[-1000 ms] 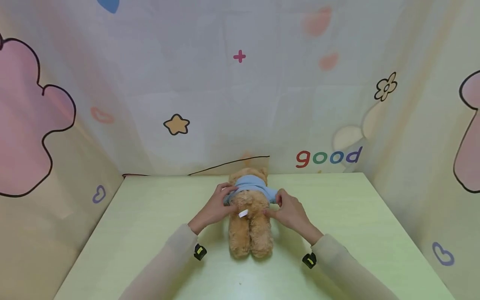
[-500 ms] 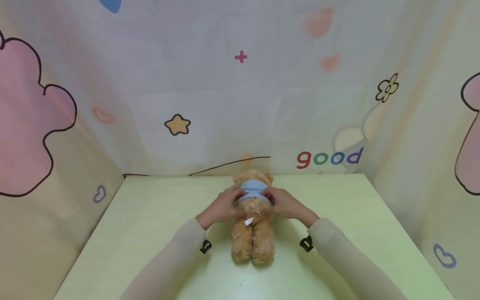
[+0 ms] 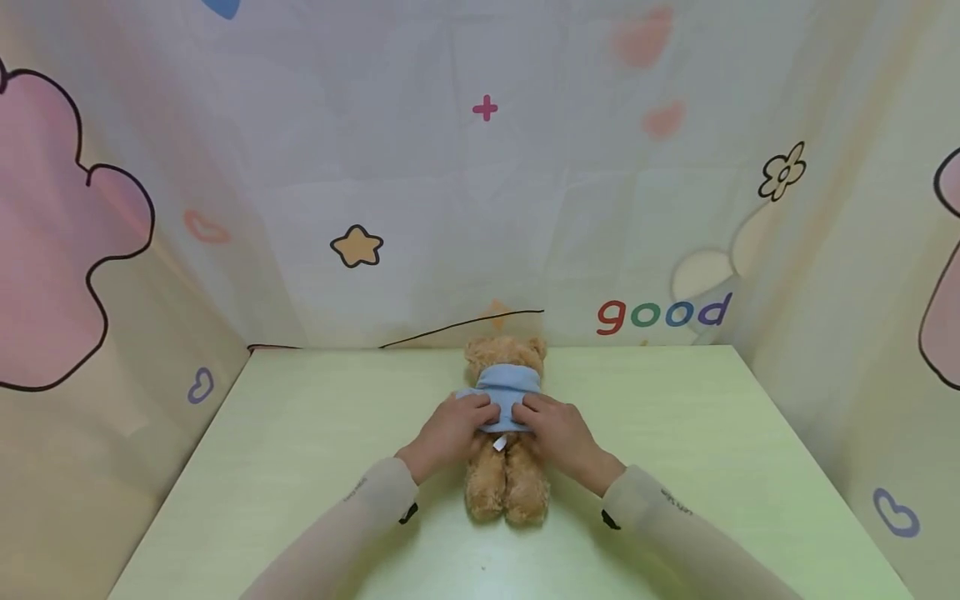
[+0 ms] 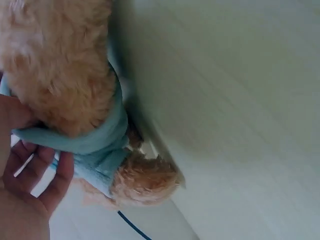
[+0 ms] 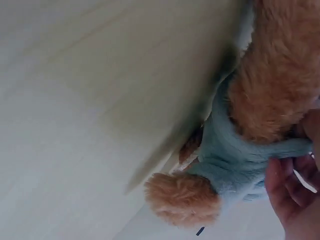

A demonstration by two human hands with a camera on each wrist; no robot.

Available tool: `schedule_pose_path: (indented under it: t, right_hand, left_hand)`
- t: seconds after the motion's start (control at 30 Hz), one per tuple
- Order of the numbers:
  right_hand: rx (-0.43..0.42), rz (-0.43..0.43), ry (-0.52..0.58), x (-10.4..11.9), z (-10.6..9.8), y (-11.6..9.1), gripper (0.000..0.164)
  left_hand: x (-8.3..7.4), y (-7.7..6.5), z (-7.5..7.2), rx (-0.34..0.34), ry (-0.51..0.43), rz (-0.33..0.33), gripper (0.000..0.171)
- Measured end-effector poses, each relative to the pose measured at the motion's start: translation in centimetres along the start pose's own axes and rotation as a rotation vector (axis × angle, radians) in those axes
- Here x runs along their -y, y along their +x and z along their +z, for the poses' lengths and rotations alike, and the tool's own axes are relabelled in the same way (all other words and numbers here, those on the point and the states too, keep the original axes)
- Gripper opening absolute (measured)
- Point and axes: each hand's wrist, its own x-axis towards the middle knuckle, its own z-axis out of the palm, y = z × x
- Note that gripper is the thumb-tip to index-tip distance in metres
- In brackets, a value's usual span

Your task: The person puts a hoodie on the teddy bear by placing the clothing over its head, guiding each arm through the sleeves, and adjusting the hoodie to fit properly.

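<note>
A light brown teddy bear (image 3: pixel 506 483) lies on the table with its back up and its head toward the rear wall. It wears a blue shirt (image 3: pixel 508 379), and a small white tag (image 3: pixel 500 443) shows below the hem. My left hand (image 3: pixel 452 427) pinches the left side of that hem between thumb and fingers; the left wrist view shows the cloth (image 4: pixel 92 142) lifted a little off the fur. On the other side my right hand (image 3: pixel 562 430) grips the hem likewise, with the thumb partly hidden under the shirt (image 5: pixel 235 155) in the right wrist view.
The pale green table (image 3: pixel 315 433) extends around the bear. Behind it hangs a printed curtain (image 3: pixel 420 183) with a star and the word "good", and cloth walls close both sides. Light sleeves (image 3: pixel 345 521) cover both forearms, with a small black device at each cuff.
From the bear's sides, both hands have come in to the shirt's hem. The bunched shirt has been drawn down over the bear's lower back, and its head has straightened.
</note>
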Motion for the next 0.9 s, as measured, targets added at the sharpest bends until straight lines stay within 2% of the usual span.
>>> schedule_pose_path:
  t: [0.07,0.2,0.27,0.4,0.67,0.8,0.9]
  right_hand:
    - [0.054,0.054,0.044,0.2,-0.3,-0.1,0.022]
    - [0.155,0.162,0.127,0.0,-0.9,0.1,0.034]
    - [0.172,0.136,0.128,-0.1,-0.8,0.2,0.033]
    - [0.178,0.042,0.146,-0.2,-0.6,-0.1,0.02]
    - [0.267,0.04,0.306,-0.2,-1.5,-0.9,0.017]
    - [0.304,0.055,0.414,-0.7,-1.5,-1.1,0.018]
    - [0.298,0.134,0.474,-1.0,-1.5,-1.1,0.019]
  left_hand:
    - [-0.1,-0.2,-0.2,0.015,0.0,-0.022,0.022]
    - [0.0,-0.2,-0.6,0.075,-0.084,-0.105,0.024]
    - [0.2,-0.2,-0.7,0.099,-0.116,-0.108,0.022]
    - [0.7,-0.2,-0.5,0.15,-0.174,-0.064,0.018]
    - [1.0,-0.9,-0.5,0.215,-0.258,-0.049,0.009]
    - [0.8,-1.2,-0.9,0.264,-0.309,-0.077,0.015]
    - [0.7,-1.0,-1.2,0.275,-0.372,-0.161,0.021]
